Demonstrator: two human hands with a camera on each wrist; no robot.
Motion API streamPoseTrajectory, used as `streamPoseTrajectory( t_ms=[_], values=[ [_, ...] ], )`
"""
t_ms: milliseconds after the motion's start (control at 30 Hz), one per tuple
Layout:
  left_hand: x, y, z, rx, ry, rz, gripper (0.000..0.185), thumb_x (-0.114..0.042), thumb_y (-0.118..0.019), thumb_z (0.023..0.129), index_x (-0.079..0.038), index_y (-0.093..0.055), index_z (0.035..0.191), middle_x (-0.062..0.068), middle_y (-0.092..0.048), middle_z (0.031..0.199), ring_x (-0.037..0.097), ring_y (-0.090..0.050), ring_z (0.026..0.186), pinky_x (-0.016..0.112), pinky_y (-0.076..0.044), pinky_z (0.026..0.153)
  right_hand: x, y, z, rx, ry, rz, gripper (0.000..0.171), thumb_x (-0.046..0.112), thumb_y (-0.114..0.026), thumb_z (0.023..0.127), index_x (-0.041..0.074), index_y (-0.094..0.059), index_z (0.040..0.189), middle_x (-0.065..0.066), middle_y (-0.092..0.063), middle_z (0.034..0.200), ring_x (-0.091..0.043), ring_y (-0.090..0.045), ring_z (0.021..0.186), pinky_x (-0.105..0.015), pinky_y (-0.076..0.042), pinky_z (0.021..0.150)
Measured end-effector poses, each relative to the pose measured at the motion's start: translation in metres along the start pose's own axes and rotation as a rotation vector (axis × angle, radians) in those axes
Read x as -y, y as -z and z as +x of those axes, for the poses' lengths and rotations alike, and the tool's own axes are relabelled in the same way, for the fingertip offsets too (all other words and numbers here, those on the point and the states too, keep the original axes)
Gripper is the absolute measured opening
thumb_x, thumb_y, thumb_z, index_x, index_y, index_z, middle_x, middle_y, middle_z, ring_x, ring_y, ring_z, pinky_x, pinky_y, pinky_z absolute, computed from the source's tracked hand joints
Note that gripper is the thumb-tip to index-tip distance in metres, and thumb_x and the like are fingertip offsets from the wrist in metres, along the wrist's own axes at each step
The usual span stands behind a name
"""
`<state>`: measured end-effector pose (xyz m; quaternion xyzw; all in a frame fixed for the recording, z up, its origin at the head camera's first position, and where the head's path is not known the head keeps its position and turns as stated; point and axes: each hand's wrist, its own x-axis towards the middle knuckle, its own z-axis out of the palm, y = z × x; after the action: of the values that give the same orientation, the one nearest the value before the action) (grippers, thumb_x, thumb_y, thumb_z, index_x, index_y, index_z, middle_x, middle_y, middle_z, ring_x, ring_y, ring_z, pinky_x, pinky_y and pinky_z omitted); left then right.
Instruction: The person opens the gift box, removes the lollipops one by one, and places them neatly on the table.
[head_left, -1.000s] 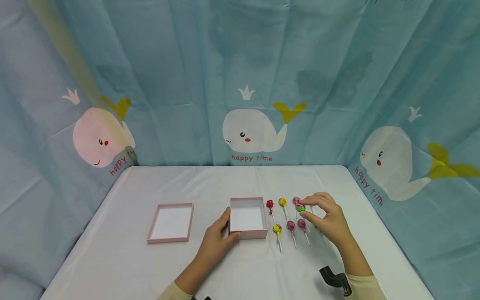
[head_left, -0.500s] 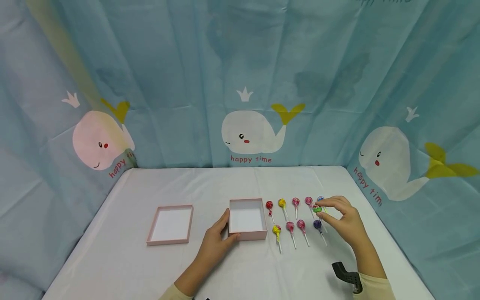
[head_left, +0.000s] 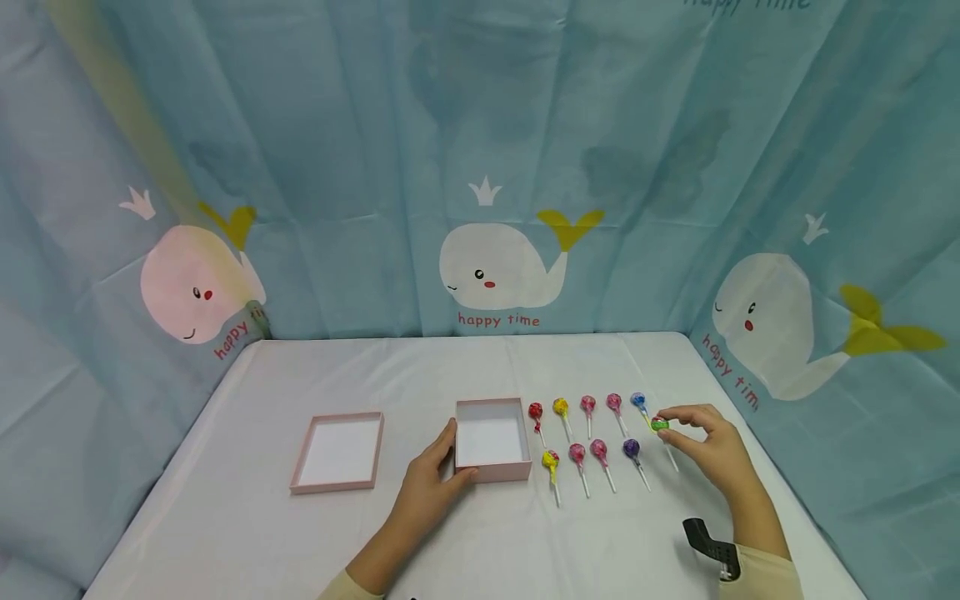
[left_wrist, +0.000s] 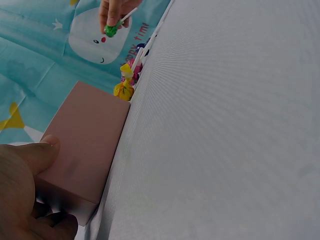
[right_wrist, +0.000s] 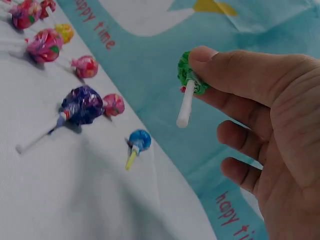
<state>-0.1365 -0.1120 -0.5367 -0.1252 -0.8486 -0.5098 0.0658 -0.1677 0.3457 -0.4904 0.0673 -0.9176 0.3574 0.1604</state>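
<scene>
At the right of the head view, my right hand [head_left: 711,443] pinches a green lollipop [head_left: 659,423] by its wrapped head between thumb and forefinger. In the right wrist view the white stick [right_wrist: 185,105] points down and the candy is above the table. A blue lollipop [head_left: 638,400] and a purple lollipop [head_left: 632,448] lie nearest that hand. My left hand [head_left: 427,490] grips the near left corner of a pink box [head_left: 495,472], open on top with a white inside. Its thumb [left_wrist: 44,152] presses the box's front wall in the left wrist view.
Several more lollipops lie in two rows right of the box, including a red one [head_left: 536,411] and a yellow one [head_left: 551,459]. A shallow pink lid [head_left: 335,485] lies inside-up on the left. A blue whale-print curtain [head_left: 360,275] surrounds the white table [head_left: 247,533].
My right hand has moved right with the green lollipop, past the rows, uncovering the blue and purple lollipops. The left hand stays on the box.
</scene>
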Motion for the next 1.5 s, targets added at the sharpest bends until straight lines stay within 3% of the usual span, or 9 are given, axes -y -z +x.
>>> streamPoseTrajectory(
  t_ms=[100,367,733,933,1200,1367,1500],
  values=[
    [-0.001,0.000,0.000,0.003,0.002,-0.007,0.094,-0.035,-0.082,0.085,-0.007,-0.032,0.160,0.013,-0.032,0.164,0.026,-0.034,0.150,0.039,-0.037,0.118,-0.007,0.001,0.000,0.036,-0.038,-0.003,0.028,0.033,-0.080,0.091,0.022,-0.076,0.117,-0.007,-0.065,0.114,-0.020,-0.051,0.103,-0.044,-0.045,0.084],
    [-0.001,0.001,0.000,0.005,-0.007,-0.023,0.095,-0.037,-0.081,0.086,-0.006,-0.031,0.160,0.014,-0.032,0.165,0.028,-0.033,0.150,0.040,-0.037,0.117,-0.024,-0.003,0.002,0.151,-0.177,-0.008,0.039,0.043,-0.078,0.090,0.017,-0.076,0.120,-0.012,-0.066,0.117,-0.031,-0.053,0.113,-0.046,-0.046,0.089],
    [-0.002,0.000,0.000,0.005,-0.005,-0.026,0.093,-0.031,-0.082,0.086,-0.004,-0.032,0.160,0.015,-0.032,0.164,0.028,-0.034,0.150,0.039,-0.037,0.117,-0.041,-0.015,0.000,0.169,-0.223,0.002,0.038,0.044,-0.080,0.088,0.017,-0.077,0.115,-0.009,-0.072,0.116,-0.018,-0.058,0.095,-0.032,-0.048,0.079],
    [-0.001,0.000,0.000,-0.001,-0.014,-0.025,0.093,-0.033,-0.082,0.086,-0.004,-0.032,0.159,0.015,-0.033,0.164,0.028,-0.034,0.149,0.040,-0.037,0.117,-0.047,-0.018,0.001,0.174,-0.226,0.012,0.037,0.042,-0.080,0.089,0.017,-0.076,0.115,-0.008,-0.073,0.118,-0.015,-0.062,0.099,-0.026,-0.050,0.082],
    [0.000,-0.001,0.002,-0.003,-0.012,-0.024,0.093,-0.034,-0.082,0.086,-0.005,-0.033,0.159,0.015,-0.033,0.164,0.027,-0.035,0.149,0.039,-0.038,0.116,-0.051,-0.018,0.004,0.178,-0.236,0.019,0.039,0.045,-0.080,0.089,0.018,-0.075,0.116,-0.008,-0.071,0.121,-0.022,-0.059,0.111,-0.033,-0.048,0.090],
    [0.000,0.000,0.003,-0.006,-0.001,-0.017,0.094,-0.035,-0.082,0.085,-0.005,-0.033,0.159,0.014,-0.033,0.164,0.027,-0.035,0.149,0.040,-0.038,0.117,-0.052,-0.018,0.004,0.186,-0.232,0.025,0.041,0.048,-0.078,0.089,0.019,-0.074,0.118,-0.005,-0.071,0.120,-0.017,-0.059,0.108,-0.024,-0.048,0.088],
    [-0.001,0.001,0.003,0.002,-0.002,-0.010,0.094,-0.035,-0.081,0.086,-0.005,-0.032,0.159,0.014,-0.033,0.164,0.028,-0.035,0.150,0.040,-0.038,0.117,-0.051,-0.018,0.002,0.192,-0.242,0.018,0.043,0.049,-0.077,0.089,0.018,-0.073,0.119,-0.005,-0.071,0.119,-0.013,-0.059,0.104,-0.027,-0.049,0.087]
  ],
)
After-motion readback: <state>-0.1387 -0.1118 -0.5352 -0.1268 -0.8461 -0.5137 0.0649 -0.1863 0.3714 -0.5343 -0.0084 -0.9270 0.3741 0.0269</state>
